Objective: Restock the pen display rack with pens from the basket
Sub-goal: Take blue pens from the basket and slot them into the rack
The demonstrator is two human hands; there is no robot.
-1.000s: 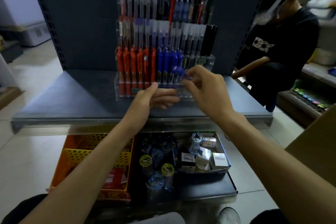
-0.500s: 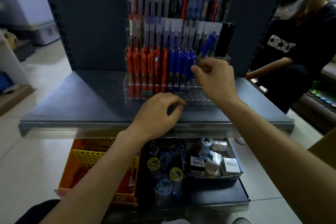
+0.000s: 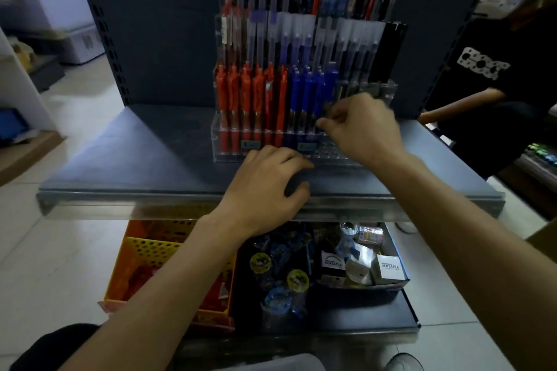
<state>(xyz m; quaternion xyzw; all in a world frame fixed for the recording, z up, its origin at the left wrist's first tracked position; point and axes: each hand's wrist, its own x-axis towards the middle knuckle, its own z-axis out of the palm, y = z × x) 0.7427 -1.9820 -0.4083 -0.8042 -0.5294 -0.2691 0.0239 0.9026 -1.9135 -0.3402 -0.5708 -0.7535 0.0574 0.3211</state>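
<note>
A clear pen display rack (image 3: 223, 141) stands on the grey shelf (image 3: 135, 159). Its front row holds red pens (image 3: 250, 99) on the left and blue pens (image 3: 304, 93) beside them. My right hand (image 3: 364, 129) is at the right end of the blue row and pinches the lower part of an upright blue pen (image 3: 330, 84) set in the rack. My left hand (image 3: 268, 181) rests on the shelf just in front of the rack's base, fingers loosely curled, with nothing visible in it. An orange and yellow basket (image 3: 150, 250) sits below the shelf, partly hidden by my left forearm.
A lower shelf holds a dark tray (image 3: 394, 288) with small boxes and wrapped items. A person in a black shirt (image 3: 488, 75) stands close at the right of the shelf. White freezers (image 3: 60, 9) stand on the tiled floor at the far left.
My right hand brought the tilted blue pen down and upright into the rack beside the other blue pens. My left hand stayed on the shelf in front of the rack.
</note>
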